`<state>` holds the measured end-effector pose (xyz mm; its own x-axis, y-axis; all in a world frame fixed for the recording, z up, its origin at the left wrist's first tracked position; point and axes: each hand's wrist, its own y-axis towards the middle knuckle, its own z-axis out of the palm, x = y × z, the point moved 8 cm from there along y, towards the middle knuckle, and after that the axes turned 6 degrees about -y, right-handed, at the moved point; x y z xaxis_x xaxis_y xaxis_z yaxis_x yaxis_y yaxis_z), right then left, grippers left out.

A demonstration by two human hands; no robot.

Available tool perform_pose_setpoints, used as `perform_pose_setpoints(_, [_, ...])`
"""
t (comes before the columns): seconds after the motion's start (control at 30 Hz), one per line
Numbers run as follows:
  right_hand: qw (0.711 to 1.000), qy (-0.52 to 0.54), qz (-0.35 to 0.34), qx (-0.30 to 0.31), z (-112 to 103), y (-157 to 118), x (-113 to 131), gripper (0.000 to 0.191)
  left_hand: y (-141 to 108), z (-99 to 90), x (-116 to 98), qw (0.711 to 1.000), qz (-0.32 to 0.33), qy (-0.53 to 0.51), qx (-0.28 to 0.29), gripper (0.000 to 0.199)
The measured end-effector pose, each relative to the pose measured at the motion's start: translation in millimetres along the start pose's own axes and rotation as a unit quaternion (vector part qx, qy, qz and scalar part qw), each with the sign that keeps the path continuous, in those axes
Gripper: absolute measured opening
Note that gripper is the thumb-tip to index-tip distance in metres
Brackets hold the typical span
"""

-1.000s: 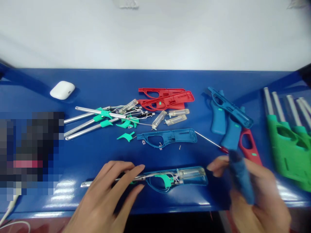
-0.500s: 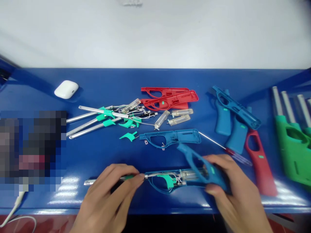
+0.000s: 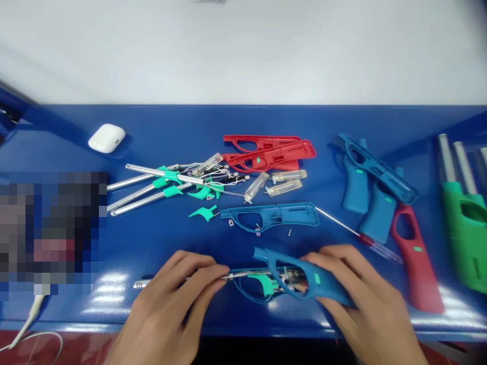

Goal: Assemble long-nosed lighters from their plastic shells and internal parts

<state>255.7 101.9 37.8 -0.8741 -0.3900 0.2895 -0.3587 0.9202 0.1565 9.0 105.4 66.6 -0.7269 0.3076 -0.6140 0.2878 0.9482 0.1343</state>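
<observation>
My left hand (image 3: pixel 171 299) is closed around the metal tube (image 3: pixel 141 284) of a partly assembled lighter, pinching it where it meets the blue handle shell (image 3: pixel 243 291). Inside that shell lie a green trigger (image 3: pixel 265 284), white wire and a clear fuel tank, partly covered. A second blue shell half (image 3: pixel 317 278) is gripped between the thumb and fingers of my right hand (image 3: pixel 361 299). It sits tilted over the open shell, its narrow front end raised and off line. Just beyond lie another blue shell half (image 3: pixel 277 215), a loose green trigger (image 3: pixel 203 213) and a small screw (image 3: pixel 289 232).
Behind are metal tubes (image 3: pixel 148 197) with green collars, clear fuel tanks (image 3: pixel 255 187) and red shell halves (image 3: pixel 274 154). A screwdriver (image 3: pixel 375 246), blue shells (image 3: pixel 375 210), a red shell (image 3: pixel 418 263) and green lighters (image 3: pixel 466 233) lie rightward. At left are a white earbud case (image 3: pixel 106 138) and a blurred patch.
My right hand has brought the upper blue shell half left and lower over the open shell, turning it closer to level. The small screw behind it now shows. My left hand keeps its hold.
</observation>
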Motion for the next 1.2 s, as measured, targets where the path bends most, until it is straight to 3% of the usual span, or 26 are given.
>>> perform_pose_setpoints(0.33, [1.0,-0.005,-0.006,-0.009,-1.6,4.6,3.4,0.024,-2.0,0.9,0.6,1.0,0.005,0.002,0.03,0.023])
perform_pose_setpoints(0.57, [1.0,-0.004,-0.015,0.014,4.1,-0.8,-1.1,0.022,8.2,1.8,0.4,0.999,-0.005,0.004,0.042,0.029])
perform_pose_setpoints(0.77, [0.999,0.003,-0.013,0.029,5.7,-2.4,-1.5,0.024,4.2,8.6,-3.7,0.996,0.009,0.056,0.066,0.031])
perform_pose_setpoints(0.9, [0.999,0.005,-0.015,0.032,5.8,-2.6,-1.4,0.024,2.3,10.5,-1.0,0.996,0.001,0.035,0.082,0.032])
perform_pose_setpoints(1.2, [1.0,0.002,-0.016,0.017,2.2,0.5,1.5,0.019,6.2,5.4,1.6,0.998,-0.007,0.017,0.062,0.025])
